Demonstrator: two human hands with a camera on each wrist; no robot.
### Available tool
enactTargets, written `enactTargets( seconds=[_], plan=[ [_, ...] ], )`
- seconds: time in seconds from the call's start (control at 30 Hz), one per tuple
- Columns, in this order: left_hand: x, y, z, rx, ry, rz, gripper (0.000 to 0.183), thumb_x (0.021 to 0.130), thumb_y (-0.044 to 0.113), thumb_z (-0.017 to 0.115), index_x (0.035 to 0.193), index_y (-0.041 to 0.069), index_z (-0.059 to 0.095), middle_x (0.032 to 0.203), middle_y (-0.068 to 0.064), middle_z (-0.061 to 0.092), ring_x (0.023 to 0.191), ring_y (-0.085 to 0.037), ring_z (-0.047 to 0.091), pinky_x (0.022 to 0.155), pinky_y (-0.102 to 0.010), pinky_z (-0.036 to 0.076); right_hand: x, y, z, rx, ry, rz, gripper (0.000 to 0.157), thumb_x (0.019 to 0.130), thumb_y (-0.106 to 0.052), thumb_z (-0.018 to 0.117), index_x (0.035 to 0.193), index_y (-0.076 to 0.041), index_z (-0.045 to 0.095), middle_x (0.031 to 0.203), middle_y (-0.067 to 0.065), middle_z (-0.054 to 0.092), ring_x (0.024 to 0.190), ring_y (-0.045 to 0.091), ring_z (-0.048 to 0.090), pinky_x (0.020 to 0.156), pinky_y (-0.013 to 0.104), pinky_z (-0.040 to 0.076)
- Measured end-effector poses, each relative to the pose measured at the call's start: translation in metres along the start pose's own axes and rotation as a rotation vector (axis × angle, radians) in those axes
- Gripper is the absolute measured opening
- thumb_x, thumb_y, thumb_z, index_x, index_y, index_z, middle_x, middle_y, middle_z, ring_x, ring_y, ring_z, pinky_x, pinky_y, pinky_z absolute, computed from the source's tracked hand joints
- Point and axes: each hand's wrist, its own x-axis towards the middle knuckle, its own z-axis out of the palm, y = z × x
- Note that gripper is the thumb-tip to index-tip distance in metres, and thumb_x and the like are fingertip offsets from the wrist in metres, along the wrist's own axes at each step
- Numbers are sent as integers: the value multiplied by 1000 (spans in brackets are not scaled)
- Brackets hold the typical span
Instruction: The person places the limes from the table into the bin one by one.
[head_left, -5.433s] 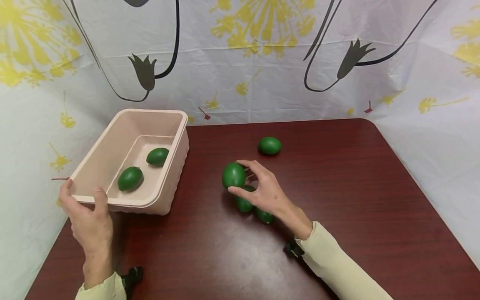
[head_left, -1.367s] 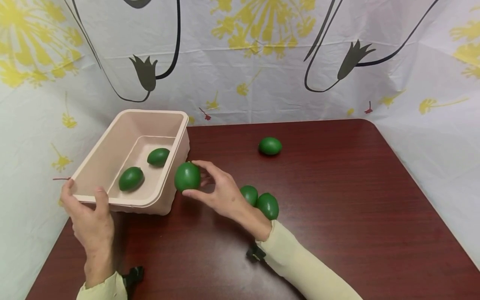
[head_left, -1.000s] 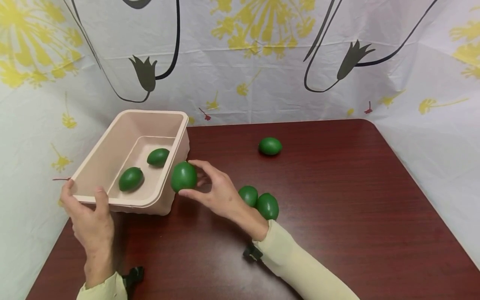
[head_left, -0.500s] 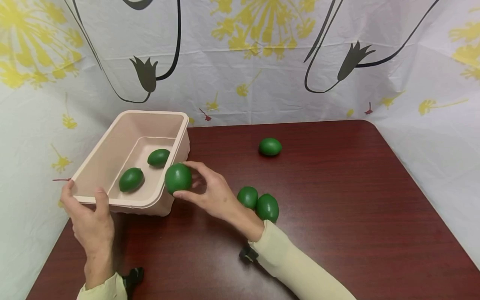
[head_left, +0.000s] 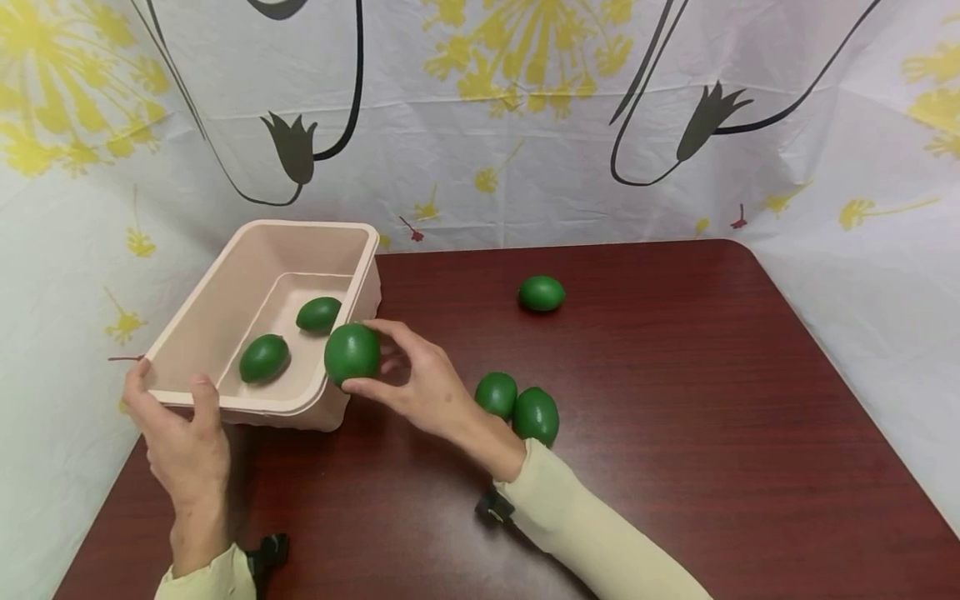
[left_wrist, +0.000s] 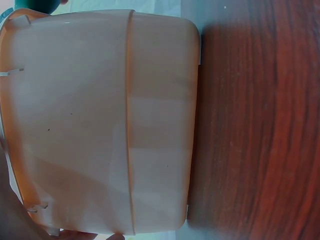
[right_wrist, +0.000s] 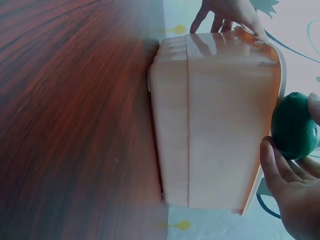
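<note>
A pale pink plastic bin (head_left: 330, 392) stands at the left of the table, with two green limes, one nearer lime (head_left: 264, 358) and one farther lime (head_left: 318, 315), on its floor. My left hand (head_left: 187, 454) holds the bin's near left corner, thumb at the front rim and fingers round the side. Between thumb and fingertips, my right hand (head_left: 427, 383) grips another lime (head_left: 352, 354). That lime overlaps the bin's right rim in the head view; in the right wrist view the gripped lime (right_wrist: 294, 125) is level with the rim (right_wrist: 281, 75).
Two limes lie side by side right of the bin, a left one (head_left: 496, 394) and a right one (head_left: 536, 416), near my right wrist. A single lime (head_left: 542, 293) lies farther back on the dark red wood table (head_left: 675, 400). A patterned white curtain (head_left: 525, 192) hangs behind.
My right hand has carried its lime left from beside the two limes to the bin's right rim, only slightly in the last half second. My left hand has stayed on the bin's corner.
</note>
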Motion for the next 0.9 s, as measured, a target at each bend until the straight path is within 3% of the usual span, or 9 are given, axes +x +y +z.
enactTargets(
  seconds=[0.2,0.4,0.67,0.9],
  plan=[
    [1,0,0,5,-5,-2,65,94,47,54,156,46,32,164,5,40,136,-51,47,106,-68,28,1,-4,2,2,2,7,69,84,-32,87,145,-24,56,115,0,72,93,6,69,85,21,56],
    [1,1,-1,8,-7,-5,65,94,47,54,156,46,32,164,4,39,138,-50,47,107,-67,28,5,-9,5,21,4,-34,69,84,-29,87,145,-22,56,117,2,71,95,17,72,86,21,55],
    [1,1,0,-6,1,0,64,94,46,55,155,46,33,163,4,41,135,-50,47,106,-67,28,9,-12,7,8,11,-61,69,84,-29,88,144,-21,56,119,0,70,93,8,69,85,20,56],
    [0,1,0,-3,1,7,65,94,47,54,156,44,33,163,3,41,134,-51,47,106,-68,28,13,-15,10,46,13,-64,70,83,-25,88,145,-17,55,115,4,70,94,22,72,87,26,58]
  ],
)
